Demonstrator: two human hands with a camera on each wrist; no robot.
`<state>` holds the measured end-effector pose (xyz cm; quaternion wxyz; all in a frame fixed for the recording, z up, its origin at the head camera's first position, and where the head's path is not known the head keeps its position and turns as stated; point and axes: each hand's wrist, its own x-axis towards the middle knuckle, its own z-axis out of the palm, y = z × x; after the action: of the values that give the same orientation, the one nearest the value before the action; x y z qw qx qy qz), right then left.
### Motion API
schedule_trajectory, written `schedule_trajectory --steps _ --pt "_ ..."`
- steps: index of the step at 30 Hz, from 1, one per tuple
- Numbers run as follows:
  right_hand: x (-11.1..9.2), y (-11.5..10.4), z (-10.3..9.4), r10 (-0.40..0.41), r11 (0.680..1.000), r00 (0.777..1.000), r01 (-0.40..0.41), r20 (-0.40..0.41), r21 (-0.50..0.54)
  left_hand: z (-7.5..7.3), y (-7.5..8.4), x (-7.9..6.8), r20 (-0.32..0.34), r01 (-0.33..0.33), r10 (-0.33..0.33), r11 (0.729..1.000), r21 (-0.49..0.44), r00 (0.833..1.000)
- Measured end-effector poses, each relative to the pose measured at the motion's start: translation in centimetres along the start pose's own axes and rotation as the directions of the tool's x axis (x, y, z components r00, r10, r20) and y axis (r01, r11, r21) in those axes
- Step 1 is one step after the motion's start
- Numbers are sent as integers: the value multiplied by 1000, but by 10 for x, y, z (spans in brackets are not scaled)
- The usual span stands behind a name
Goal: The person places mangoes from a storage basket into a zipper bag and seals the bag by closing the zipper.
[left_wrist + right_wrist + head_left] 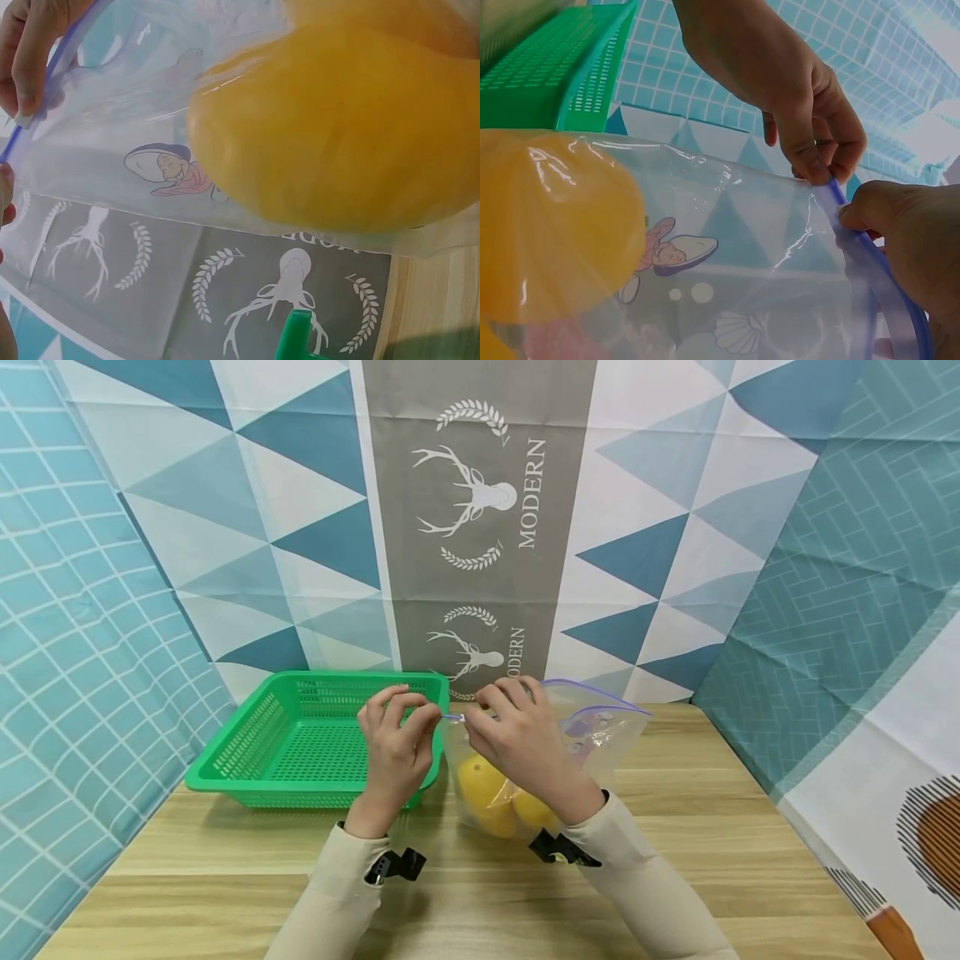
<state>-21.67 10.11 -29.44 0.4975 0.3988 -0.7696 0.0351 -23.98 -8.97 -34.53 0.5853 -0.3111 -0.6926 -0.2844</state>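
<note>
A clear zip bag (611,739) with a purple zip strip and printed cartoon figures holds several yellow fruits (480,781), their kind blurred by the plastic. My left hand (397,747) pinches the bag's left top corner at the end of the strip. Right beside it, my right hand (521,743) pinches the white slider (843,208) on the same strip between thumb and fingers. To the right of that hand the bag's mouth gapes, its two purple edges apart. In the left wrist view the fruits (337,135) fill the lower part of the bag.
A green plastic basket (315,752) with slotted walls stands on the wooden table (675,860), just left of the bag. Behind the table hangs a patterned cloth backdrop (480,468); tiled-print cloth (82,610) covers the left side.
</note>
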Motion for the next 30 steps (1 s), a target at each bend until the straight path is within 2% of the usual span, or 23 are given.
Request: schedule_trajectory --steps 10,23,30 --pt "-4 4 -4 0 1000 1000 0 2 28 -2 1 0 -6 -40 40 999 18 999" --pt "-12 10 -9 10 999 1000 -10 -16 43 -4 1 -1 -13 -5 6 1000 13 1000" --pt "-16 14 -13 10 999 1000 -10 -8 31 -4 0 -2 -25 -15 15 1000 11 1000"
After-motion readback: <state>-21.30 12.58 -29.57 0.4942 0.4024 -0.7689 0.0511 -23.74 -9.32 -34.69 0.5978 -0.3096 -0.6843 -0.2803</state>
